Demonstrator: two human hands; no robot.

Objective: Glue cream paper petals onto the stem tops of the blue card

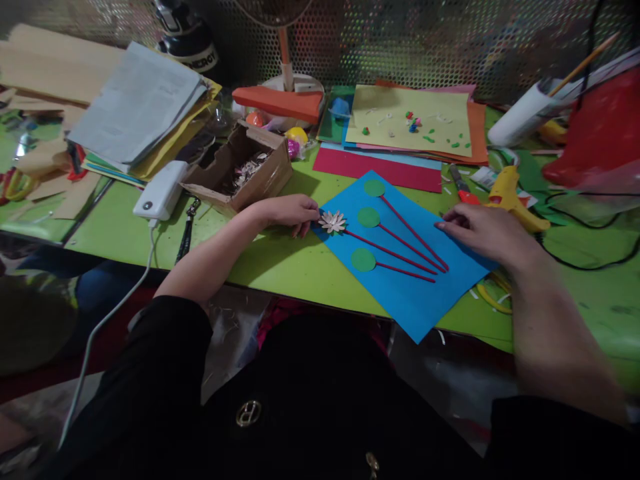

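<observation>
A blue paper sheet lies on the green table, hanging slightly over the front edge. On it are three green paper circles with red strip stems, plus a white paper flower at the sheet's left corner. My left hand rests on the table with its fingertips touching the white flower. My right hand lies flat on the sheet's right side, fingers spread near the stems' ends, holding nothing.
An open cardboard box of small white paper pieces sits behind my left hand. A yellow glue gun lies beside my right hand with black cables. Stacked coloured sheets, a paper pile, a white power bank and a fan base fill the back.
</observation>
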